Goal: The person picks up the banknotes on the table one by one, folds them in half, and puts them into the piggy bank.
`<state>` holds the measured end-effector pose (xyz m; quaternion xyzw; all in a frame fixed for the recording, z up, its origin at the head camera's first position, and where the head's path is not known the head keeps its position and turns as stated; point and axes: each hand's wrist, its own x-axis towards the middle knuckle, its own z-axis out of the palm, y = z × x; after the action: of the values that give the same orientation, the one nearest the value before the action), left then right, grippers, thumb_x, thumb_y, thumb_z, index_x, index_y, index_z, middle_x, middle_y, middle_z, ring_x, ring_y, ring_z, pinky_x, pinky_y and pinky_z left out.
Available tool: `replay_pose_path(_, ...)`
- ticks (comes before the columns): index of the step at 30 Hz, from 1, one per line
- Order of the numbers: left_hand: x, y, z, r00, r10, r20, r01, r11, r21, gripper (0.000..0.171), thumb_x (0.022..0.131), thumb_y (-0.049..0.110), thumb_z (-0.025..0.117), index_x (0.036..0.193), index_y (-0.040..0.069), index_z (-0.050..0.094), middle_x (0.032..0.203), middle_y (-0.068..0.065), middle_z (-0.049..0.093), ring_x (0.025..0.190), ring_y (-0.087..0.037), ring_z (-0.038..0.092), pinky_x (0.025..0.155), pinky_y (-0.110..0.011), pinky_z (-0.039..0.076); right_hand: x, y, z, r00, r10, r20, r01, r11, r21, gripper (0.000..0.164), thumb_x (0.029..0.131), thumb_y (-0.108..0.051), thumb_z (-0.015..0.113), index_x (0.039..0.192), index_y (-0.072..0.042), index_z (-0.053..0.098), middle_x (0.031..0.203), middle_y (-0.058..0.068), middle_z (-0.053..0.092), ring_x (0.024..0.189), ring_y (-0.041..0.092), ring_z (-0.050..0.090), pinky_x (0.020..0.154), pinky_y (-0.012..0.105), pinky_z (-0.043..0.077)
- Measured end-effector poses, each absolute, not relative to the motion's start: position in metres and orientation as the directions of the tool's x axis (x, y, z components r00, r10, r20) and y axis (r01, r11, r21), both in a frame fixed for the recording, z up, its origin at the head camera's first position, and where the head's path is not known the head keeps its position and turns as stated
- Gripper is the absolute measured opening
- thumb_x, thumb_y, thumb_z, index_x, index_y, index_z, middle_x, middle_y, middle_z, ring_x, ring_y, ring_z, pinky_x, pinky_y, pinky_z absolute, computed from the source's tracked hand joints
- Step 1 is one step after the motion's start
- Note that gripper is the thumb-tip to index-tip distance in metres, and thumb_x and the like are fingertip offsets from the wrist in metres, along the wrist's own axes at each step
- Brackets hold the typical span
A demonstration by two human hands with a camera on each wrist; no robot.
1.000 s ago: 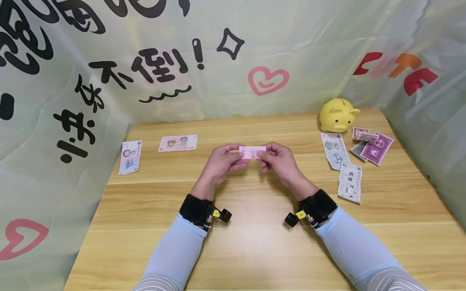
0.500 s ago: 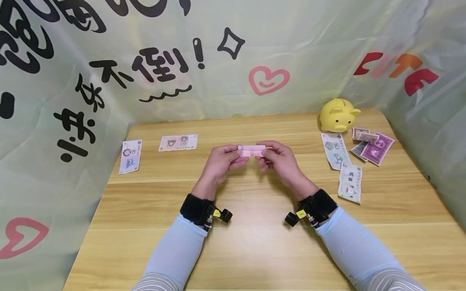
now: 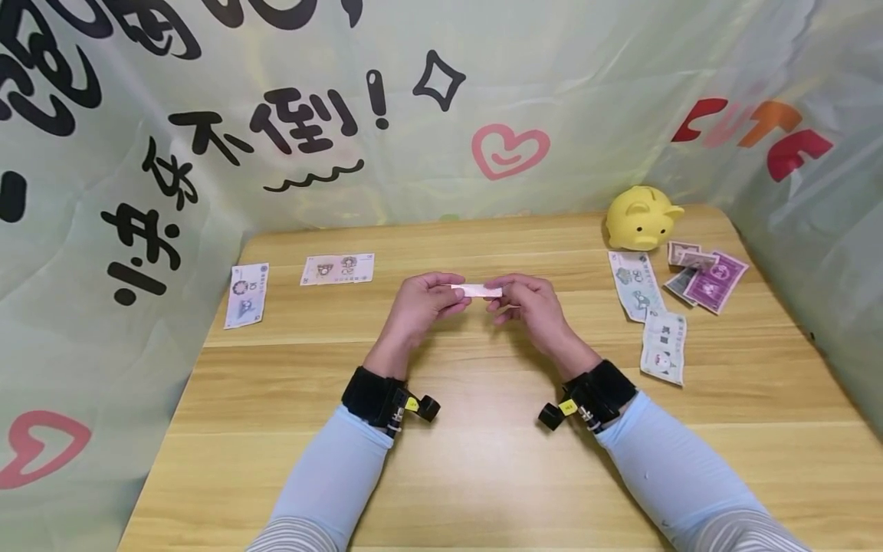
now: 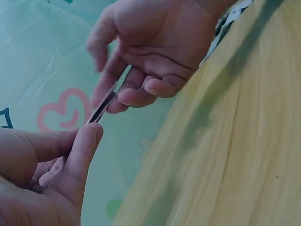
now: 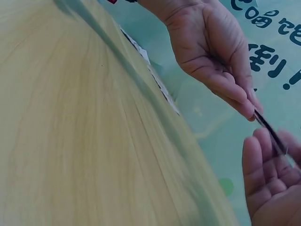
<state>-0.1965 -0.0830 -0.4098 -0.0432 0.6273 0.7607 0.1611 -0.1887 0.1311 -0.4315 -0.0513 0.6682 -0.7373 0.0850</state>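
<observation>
Both hands hold a folded pink banknote [image 3: 476,290] above the middle of the table. The left hand [image 3: 429,310] pinches one end between thumb and fingers, plain in the left wrist view. At the other end is the right hand [image 3: 527,307]. Its fingers curl at the note's edge, and in the left wrist view its thumb stands off the paper. From the wrist views the banknote [image 5: 270,129] shows edge-on as a thin dark strip, so its printed face is hidden there.
On the wooden table [image 3: 469,475], a pink note [image 3: 337,269] and a bluish note [image 3: 247,296] lie at left. A yellow piggy bank [image 3: 638,218] stands back right, near pale notes [image 3: 664,346] and a purple note [image 3: 717,282]. Printed cloth [image 3: 586,100] surrounds the table.
The banknote has turned from showing its pink face to a narrow, pale strip. Both hands stay in nearly the same place, with the right fingers shifted slightly.
</observation>
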Motion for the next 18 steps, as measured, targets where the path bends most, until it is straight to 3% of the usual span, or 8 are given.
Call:
replay_pose_path(3, -0.193, -0.079, -0.409, -0.950, 0.180, -0.256, -0.277, -0.108, 0.955, 0.034, 0.099, -0.006, 0.067, 0.133, -0.011, 0.064, 0.105, -0.019, 0.074, 0.087, -0.018, 0.077, 0.093, -0.036, 0.064, -0.190, 0.130, -0.433, -0.977, -0.205, -0.064, 0.068, -0.015, -0.998, 0.032, 0.105, -0.016, 0.064, 0.125, 0.008, 0.068, 0.099, 0.016, 0.072, 0.076, 0.017, 0.070, 0.063, 0.030, 0.064)
replay_pose_path(7, -0.188, -0.073, -0.409, -0.938, 0.234, -0.256, -0.274, -0.047, 0.961, 0.030, 0.100, 0.000, 0.069, 0.129, -0.008, 0.067, 0.106, -0.018, 0.076, 0.096, -0.026, 0.079, 0.099, -0.044, 0.062, -0.190, 0.127, -0.433, -0.974, -0.212, -0.079, 0.063, 0.081, -0.995, 0.023, 0.102, -0.014, 0.072, 0.110, 0.008, 0.071, 0.086, 0.018, 0.070, 0.067, 0.016, 0.065, 0.059, 0.026, 0.061)
replay_pose_path(11, -0.186, -0.069, -0.412, -0.927, 0.260, -0.272, -0.280, 0.006, 0.960, 0.020, 0.103, 0.007, 0.068, 0.117, -0.006, 0.073, 0.105, -0.019, 0.078, 0.098, -0.032, 0.079, 0.091, -0.040, 0.065, -0.188, 0.126, -0.432, -0.971, -0.224, -0.080, 0.055, 0.116, -0.992, 0.019, 0.101, -0.010, 0.071, 0.098, 0.008, 0.071, 0.079, 0.015, 0.069, 0.061, 0.013, 0.063, 0.058, 0.027, 0.060)
replay_pose_path(14, -0.187, -0.069, -0.414, -0.932, 0.240, -0.273, -0.275, 0.027, 0.961, 0.015, 0.103, 0.007, 0.068, 0.109, -0.005, 0.075, 0.101, -0.020, 0.078, 0.087, -0.026, 0.079, 0.082, -0.035, 0.067, -0.188, 0.126, -0.431, -0.964, -0.248, -0.091, 0.061, 0.128, -0.990, 0.020, 0.101, -0.011, 0.071, 0.097, 0.008, 0.070, 0.080, 0.014, 0.070, 0.061, 0.013, 0.063, 0.059, 0.029, 0.062)
replay_pose_path(18, -0.189, -0.072, -0.415, -0.929, 0.247, -0.276, -0.278, 0.030, 0.960, 0.016, 0.103, 0.005, 0.067, 0.111, -0.006, 0.074, 0.102, -0.019, 0.079, 0.082, -0.019, 0.079, 0.081, -0.034, 0.067, -0.191, 0.129, -0.430, -0.948, -0.293, -0.121, 0.091, 0.112, -0.990, 0.021, 0.103, -0.010, 0.068, 0.104, 0.011, 0.071, 0.084, 0.013, 0.074, 0.065, 0.014, 0.069, 0.064, 0.032, 0.065)
